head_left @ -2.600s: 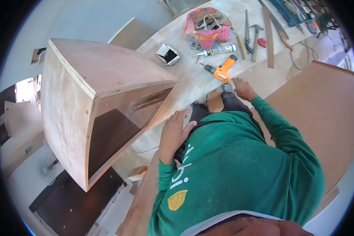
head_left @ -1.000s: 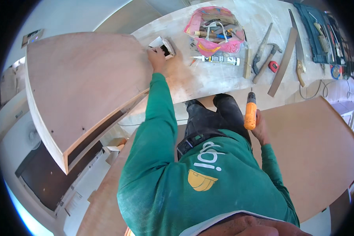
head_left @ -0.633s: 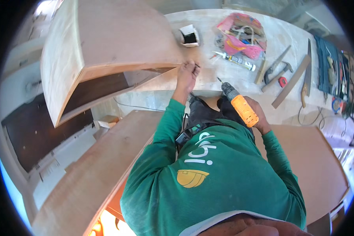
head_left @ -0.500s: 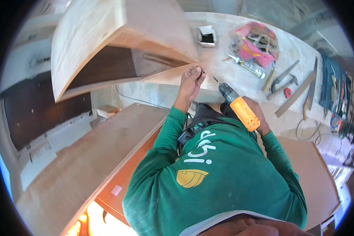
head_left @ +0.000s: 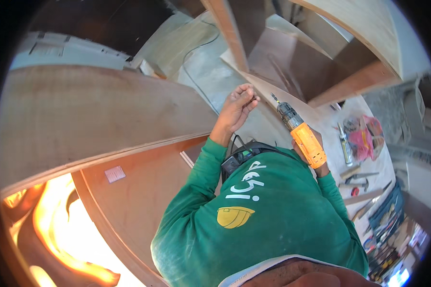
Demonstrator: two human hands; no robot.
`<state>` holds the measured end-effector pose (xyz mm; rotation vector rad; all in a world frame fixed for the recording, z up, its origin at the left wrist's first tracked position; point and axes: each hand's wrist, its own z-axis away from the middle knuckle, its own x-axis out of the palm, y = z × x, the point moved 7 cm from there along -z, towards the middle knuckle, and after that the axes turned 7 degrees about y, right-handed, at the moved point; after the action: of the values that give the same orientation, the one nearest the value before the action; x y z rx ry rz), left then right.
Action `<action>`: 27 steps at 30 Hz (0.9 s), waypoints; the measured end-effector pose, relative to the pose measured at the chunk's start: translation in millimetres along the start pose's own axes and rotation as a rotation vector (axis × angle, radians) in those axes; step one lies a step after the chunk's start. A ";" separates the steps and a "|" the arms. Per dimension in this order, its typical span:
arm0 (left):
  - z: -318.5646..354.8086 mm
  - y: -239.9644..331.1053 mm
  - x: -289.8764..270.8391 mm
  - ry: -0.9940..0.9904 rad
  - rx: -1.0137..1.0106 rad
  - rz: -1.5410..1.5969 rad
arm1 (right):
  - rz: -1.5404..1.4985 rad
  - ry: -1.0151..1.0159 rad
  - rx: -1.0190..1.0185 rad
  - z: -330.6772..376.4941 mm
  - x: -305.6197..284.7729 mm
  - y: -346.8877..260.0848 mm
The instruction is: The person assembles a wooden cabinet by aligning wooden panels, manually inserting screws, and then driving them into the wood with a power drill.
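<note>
Head cam: we start near, green sleeves rising from the low edge. Right hand [head_left: 316, 153] wrapped tight round the orange drill [head_left: 304, 138], bit aimed up-left at the plywood cabinet [head_left: 292, 62] far centre. Left hand [head_left: 237, 107] pinched narrow, fingertips together, prob. on a small screw, too small to tell. Bit not yet touching wood, so driving looks still to do; no screw heads visible in the panel. Large plywood sheet [head_left: 91, 119] near left. Tools on the bench [head_left: 330, 119] far right, blurred at rim. Cabinet top cut off; low left washed out by glare.
</note>
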<state>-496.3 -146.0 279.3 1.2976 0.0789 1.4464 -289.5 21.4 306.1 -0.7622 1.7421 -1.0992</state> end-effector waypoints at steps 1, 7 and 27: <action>3.5 18.6 -20.1 0.024 0.041 0.012 | -0.016 -0.020 -0.006 -9.4 16.1 -4.5; 6.4 105.8 -117.9 0.203 0.253 0.117 | 0.060 -0.075 -0.173 -73.9 88.7 -26.1; -37.8 278.9 -296.9 0.733 0.698 0.129 | -0.565 -0.507 0.527 -321.7 291.0 12.3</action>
<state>-778.2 -442.0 259.3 1.2354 1.0794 2.0425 -700.1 -106.6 248.5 -1.0999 0.7699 -1.4921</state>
